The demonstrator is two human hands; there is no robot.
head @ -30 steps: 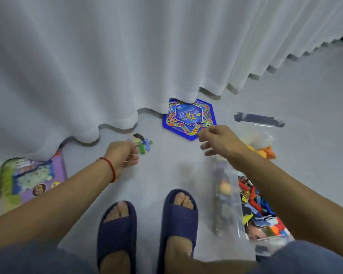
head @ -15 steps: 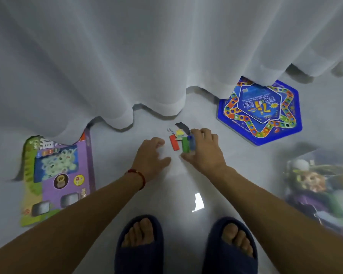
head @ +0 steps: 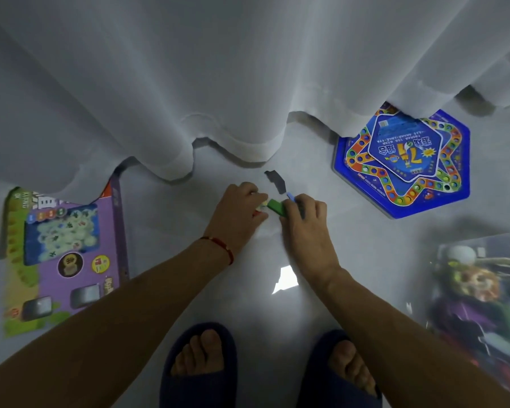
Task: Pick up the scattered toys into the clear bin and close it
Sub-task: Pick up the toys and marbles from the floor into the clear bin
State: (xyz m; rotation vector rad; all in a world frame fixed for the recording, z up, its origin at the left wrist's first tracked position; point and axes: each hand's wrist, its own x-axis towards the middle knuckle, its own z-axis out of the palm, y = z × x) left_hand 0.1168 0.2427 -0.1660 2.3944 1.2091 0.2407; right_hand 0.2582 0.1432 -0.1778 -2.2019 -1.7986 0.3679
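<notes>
White curtain (head: 218,69) fills the top of my view, its hem draped over the grey floor (head: 351,245). Below it to the left I see a purple-and-green game box (head: 68,254), half tucked under the hem, and to the right a blue hexagonal game board (head: 404,163), flat, one corner under the cloth. The clear bin (head: 480,298) sits at the right edge, blurred, already heaped with toys and well apart from both hands.

Between the slippers and the curtain, my left hand (head: 236,216) and right hand (head: 304,225) meet over a small cluster of pieces. The right one has its fingers curled round a green block (head: 276,206) with a blue piece (head: 290,196) just behind it; the left pinches something pale with a red edge — too hidden to name. A dark flat piece (head: 276,181) lies just beyond the knuckles, untouched.

My worry: this is a loose double handful — a small piece could slip out on the way to the bin, or the dark piece gets forgotten near the hem.
</notes>
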